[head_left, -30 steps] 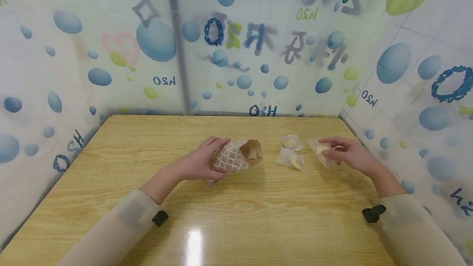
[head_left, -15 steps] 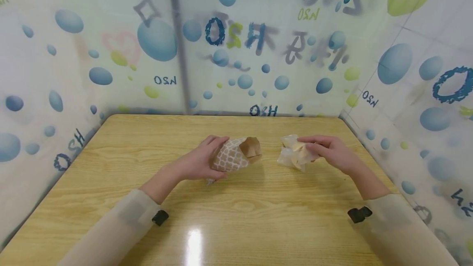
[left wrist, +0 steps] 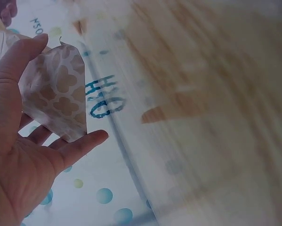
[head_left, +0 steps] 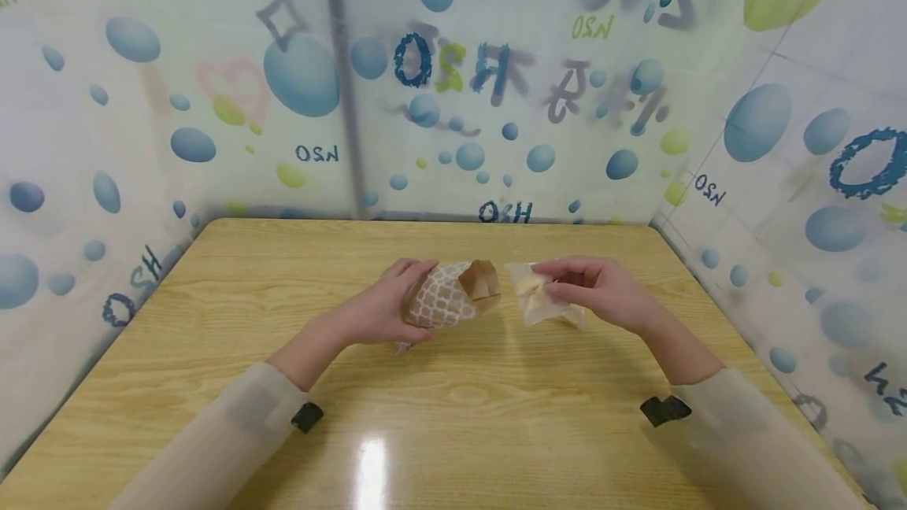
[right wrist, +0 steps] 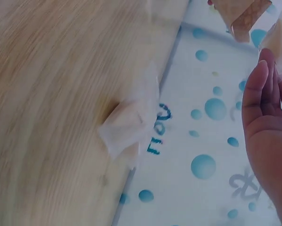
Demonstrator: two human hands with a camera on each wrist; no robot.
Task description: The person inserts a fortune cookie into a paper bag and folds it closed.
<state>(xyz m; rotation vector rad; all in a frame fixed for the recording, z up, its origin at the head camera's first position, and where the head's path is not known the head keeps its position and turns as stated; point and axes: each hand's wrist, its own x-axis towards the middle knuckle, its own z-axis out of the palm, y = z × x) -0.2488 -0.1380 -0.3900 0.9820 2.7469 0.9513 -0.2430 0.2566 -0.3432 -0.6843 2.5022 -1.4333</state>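
My left hand [head_left: 386,301] grips a brown paper bag [head_left: 441,301] with a white lattice print, thumb on its near side. The bag lies tilted, its open mouth facing right; the left wrist view shows the printed paper bag [left wrist: 60,89] between thumb and fingers. Just right of the mouth, my right hand [head_left: 598,290] pinches a clear packet [head_left: 533,307] with a pale yellow piece inside. Partly hidden beneath that hand, another clear packet [head_left: 575,319] rests on the table. The right wrist view shows packets [right wrist: 124,127] on the wood, overlapping one another.
The wooden table [head_left: 453,423] has its back edge against a patterned curtain [head_left: 468,124] with blue and green dots. More of this patterned sheeting stands at both sides. Each sleeve carries a small black strap [head_left: 308,417] near the wrist.
My right hand has moved left with the clear packet, passing over the packets on the table to near the bag's mouth. The left hand and bag have stayed almost still.
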